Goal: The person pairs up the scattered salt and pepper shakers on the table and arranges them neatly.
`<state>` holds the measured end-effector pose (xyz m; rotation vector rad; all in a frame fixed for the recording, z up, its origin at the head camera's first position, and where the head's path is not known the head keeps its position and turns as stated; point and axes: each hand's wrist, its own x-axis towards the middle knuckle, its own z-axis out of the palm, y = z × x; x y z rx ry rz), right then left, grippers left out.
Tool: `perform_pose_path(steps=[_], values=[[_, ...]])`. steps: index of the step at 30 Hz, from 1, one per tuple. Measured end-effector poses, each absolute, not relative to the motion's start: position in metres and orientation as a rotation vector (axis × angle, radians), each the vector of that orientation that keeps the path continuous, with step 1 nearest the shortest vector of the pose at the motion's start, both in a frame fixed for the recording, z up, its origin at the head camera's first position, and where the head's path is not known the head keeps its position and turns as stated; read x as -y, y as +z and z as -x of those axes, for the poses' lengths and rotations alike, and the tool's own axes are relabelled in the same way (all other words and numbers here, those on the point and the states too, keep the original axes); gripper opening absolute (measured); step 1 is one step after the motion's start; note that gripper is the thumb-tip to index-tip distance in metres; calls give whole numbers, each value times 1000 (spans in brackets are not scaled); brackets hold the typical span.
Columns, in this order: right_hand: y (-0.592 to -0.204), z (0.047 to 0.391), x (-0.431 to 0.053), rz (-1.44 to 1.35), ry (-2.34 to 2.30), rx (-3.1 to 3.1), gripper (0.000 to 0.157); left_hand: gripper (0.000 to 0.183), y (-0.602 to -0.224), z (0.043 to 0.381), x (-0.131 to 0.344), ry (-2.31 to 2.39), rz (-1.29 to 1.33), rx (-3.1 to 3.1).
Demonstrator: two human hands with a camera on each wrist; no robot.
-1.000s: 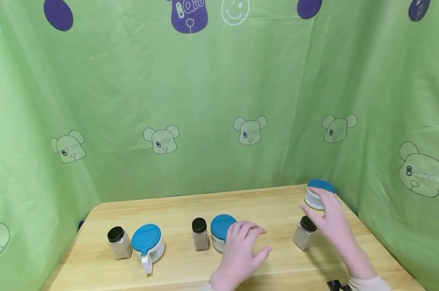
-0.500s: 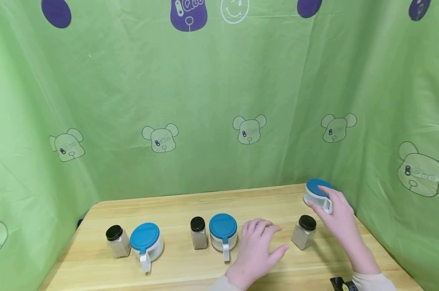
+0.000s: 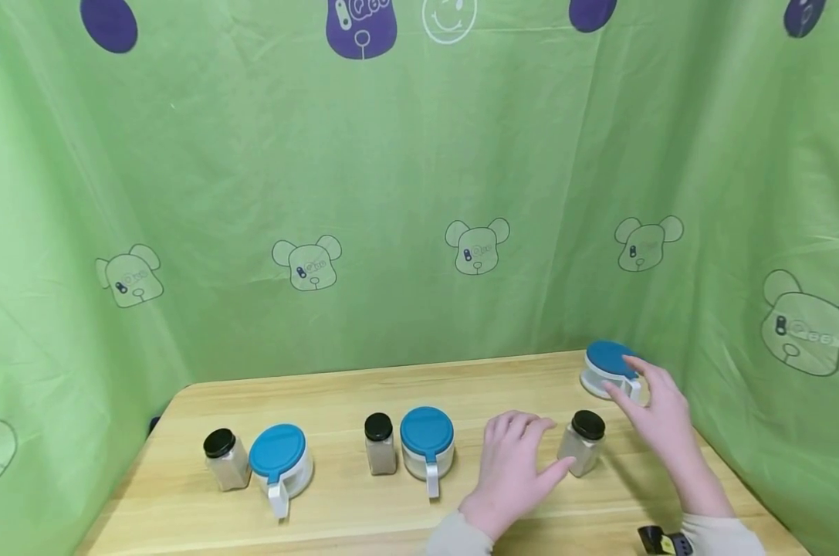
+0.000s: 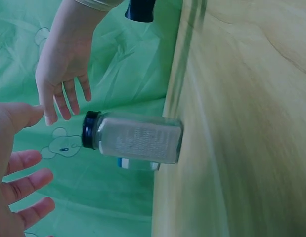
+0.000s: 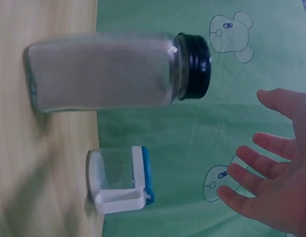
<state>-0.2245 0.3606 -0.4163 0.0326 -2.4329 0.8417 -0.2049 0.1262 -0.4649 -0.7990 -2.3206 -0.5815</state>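
A square glass jar (image 3: pixel 580 450) with a black lid and greyish-brown contents stands upright on the right side of the table. Just left of it hovers my left hand (image 3: pixel 512 471), thumb and fingers spread, holding nothing. On the jar's other side my right hand (image 3: pixel 662 413) is raised with fingers apart, also holding nothing. Behind it sits a clear canister (image 3: pixel 603 378) with a blue lid and white handle, partly covered by the right fingertips in the head view. The right wrist view shows the jar (image 5: pixel 108 71) apart from the right hand (image 5: pixel 271 182).
Left of my hands stand another blue-lidded canister (image 3: pixel 427 444) and a black-lidded jar (image 3: pixel 380 445). A similar pair, a jar (image 3: pixel 228 461) and a canister (image 3: pixel 280 463), is at the far left. Green curtains (image 3: pixel 391 309) enclose the wooden table (image 3: pixel 343 533).
My left hand has moved right, from in front of the middle canister toward the right-hand jar. My right hand has shifted slightly right, uncovering the far canister's handle.
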Motion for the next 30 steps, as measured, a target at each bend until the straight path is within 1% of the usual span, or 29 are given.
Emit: perform_pose_path(steps=[10, 22, 30], values=[[-427, 234, -375, 13, 865, 2443, 63, 56, -473, 215, -144, -573, 744, 2433], [-439, 253, -396, 71, 877, 2495, 78, 66, -481, 223, -167, -562, 713, 2498], [-451, 274, -417, 115, 875, 2585, 91, 73, -483, 229, -177, -579, 657, 2599]])
